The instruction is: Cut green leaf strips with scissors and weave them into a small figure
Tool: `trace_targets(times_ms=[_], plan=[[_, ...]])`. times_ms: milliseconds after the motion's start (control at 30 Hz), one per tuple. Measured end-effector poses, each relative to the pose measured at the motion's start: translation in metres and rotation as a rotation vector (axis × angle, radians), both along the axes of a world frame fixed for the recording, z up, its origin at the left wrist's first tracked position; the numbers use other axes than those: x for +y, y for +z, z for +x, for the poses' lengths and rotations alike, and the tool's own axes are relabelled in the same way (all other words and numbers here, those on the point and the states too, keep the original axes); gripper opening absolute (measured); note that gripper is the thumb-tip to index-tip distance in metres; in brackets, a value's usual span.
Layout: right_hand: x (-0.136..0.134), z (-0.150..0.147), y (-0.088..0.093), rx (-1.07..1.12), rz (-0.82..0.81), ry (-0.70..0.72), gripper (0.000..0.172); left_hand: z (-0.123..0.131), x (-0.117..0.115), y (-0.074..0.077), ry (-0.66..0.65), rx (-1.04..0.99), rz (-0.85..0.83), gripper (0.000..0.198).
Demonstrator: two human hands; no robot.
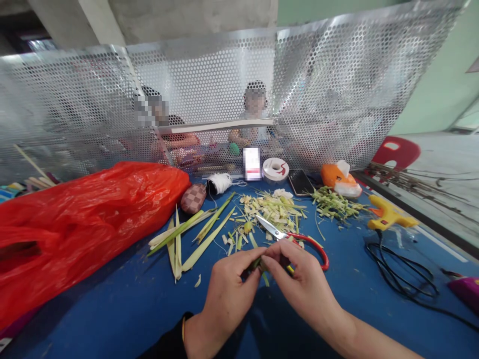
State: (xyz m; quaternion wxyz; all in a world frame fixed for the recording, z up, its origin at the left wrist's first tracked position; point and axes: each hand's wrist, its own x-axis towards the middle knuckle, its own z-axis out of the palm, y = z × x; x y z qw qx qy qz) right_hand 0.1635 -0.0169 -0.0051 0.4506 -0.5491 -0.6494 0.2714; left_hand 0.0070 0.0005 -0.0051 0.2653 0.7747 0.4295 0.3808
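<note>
My left hand [234, 289] and my right hand [301, 276] meet over the front middle of the blue table, thumbs and fingertips pinched together. Between them is a small green leaf piece [257, 264], mostly hidden by the fingers. A green strip shows just below the fingertips. Just beyond my right hand lie scissors [275, 230] with red handles, blades pointing away to the left. Cut leaf scraps [271, 212] are heaped behind the scissors. Long pale-green leaf strips [204, 249] lie left of my hands.
A red plastic bag [112, 214] covers the left side. Behind stand white thread [223, 182], a patterned pouch [193, 198], a ribbon roll [276, 170], a phone [300, 182] and tissues [339, 178]. A yellow glue gun [391, 213] with a black cable lies right. A perforated screen [209, 75] closes the back; people sit beyond.
</note>
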Motion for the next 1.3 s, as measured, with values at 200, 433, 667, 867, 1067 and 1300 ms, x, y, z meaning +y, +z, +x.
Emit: trace_targets(times_ms=[200,433,667,867,1067,1300], plan=[[0.014,0.017,0.011,-0.212,0.107,-0.070,0.031,0.001,-0.003,0.001,-0.041,0.025,0.002,0.045],[0.021,0.018,0.006,0.320,-0.448,0.199,0.042,0.004,-0.009,0.006,-0.179,0.075,-0.134,0.042],[0.016,0.014,0.014,0.421,-0.203,-0.010,0.029,0.010,-0.011,0.016,-0.097,-0.222,-0.587,0.035],[0.011,0.009,0.008,0.211,-0.003,0.025,0.021,0.007,-0.006,0.020,-0.289,-0.249,-0.917,0.022],[0.010,0.009,0.007,0.169,0.031,0.016,0.019,0.007,-0.009,0.017,-0.384,-0.150,-1.072,0.020],[0.010,0.007,0.002,0.132,0.054,-0.017,0.021,0.007,-0.010,0.021,-0.453,-0.200,-1.138,0.026]])
